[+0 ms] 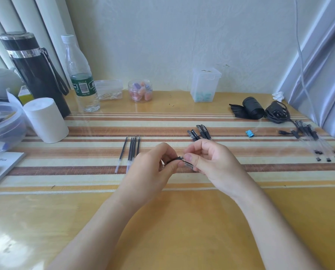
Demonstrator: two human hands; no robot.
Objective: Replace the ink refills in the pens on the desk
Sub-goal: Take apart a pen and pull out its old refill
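At the far left I see a clear bowl (6,121) at the desk's edge with a white roll (46,119) just beside it, and behind them a black flask (36,75) and a water bottle (81,75) standing upright. Further along the back sit a bag of swabs (109,92) and a small jar (140,90) of coloured pieces. On the striped mat (85,172), left of centre, five refills (132,151) lie roughly parallel, one a little apart from the other four, their near ends partly hidden by my left hand (153,170). That hand is curled closed, thumb and fingers pinching the dark end of a pen (179,160) held just above the mat. My right hand (209,162) meets it from the other side, closed on the clear barrel, thumb on top; the two hands almost touch, and most of the pen is hidden between them. Just beyond my right knuckles a few black caps (199,132) lie together on the mat. A clear box (205,84) stands against the wall behind. Further right lie a blue clip (250,133), a black roll (250,108) and a coiled cable (277,112), and at the far right a bundle of pens (314,139) rests at the desk's (162,230) edge.
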